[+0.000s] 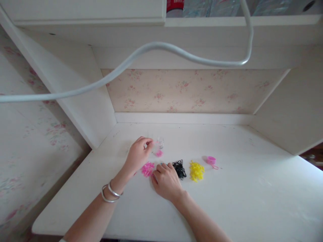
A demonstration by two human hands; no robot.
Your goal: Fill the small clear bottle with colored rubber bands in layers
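Note:
My left hand (138,153) is raised a little over the table with thumb and forefinger pinched together; what they hold, if anything, is too small to make out. Just right of those fingertips is a small clear container (160,142), with a pink clump (158,153) in front of it. My right hand (166,179) rests low on the table, its fingers curled down and close together. Bluish bits show past its fingertips, but what lies under them is hidden. Small pink bands (147,169) lie heaped to its left, black rubber bands (179,169) to its right.
A yellow heap of small bands (196,171) and a pink ring-shaped piece with a loop (211,160) lie farther right on the white table (239,201). A white cable-like arm (161,45) crosses above. Cabinet panels and a flowered back wall (184,90) enclose the table.

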